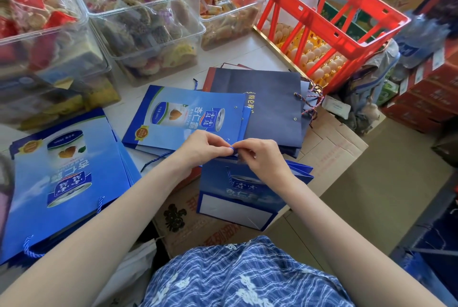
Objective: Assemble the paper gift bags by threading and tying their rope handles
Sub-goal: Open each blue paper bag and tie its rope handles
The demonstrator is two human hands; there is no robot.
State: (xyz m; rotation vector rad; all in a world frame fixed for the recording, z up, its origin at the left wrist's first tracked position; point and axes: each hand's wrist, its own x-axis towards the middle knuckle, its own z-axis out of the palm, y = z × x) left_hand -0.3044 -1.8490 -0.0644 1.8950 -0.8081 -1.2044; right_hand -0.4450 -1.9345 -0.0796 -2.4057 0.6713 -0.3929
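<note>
A blue paper gift bag (pixel 238 197) stands partly folded on a cardboard box in front of me. My left hand (pixel 200 149) and my right hand (pixel 257 155) meet at its top edge, both pinching the end of a blue rope handle (pixel 232 150). Another stretch of that rope (pixel 229 176) hangs down the bag's front. A flat blue bag with bare eyelets (pixel 183 118) lies just beyond my hands. A pile of blue bags with rope handles fitted (pixel 62 182) lies at the left. Loose blue rope (pixel 153 161) trails under my left wrist.
Dark navy bags with striped cords (pixel 262 103) lie beyond my hands. Clear tubs of wrapped snacks (pixel 138 19) fill the back left. A red crate (pixel 322 9) over trays of eggs (pixel 319 58) stands at the back right. Cardboard boxes (pixel 334 148) sit below.
</note>
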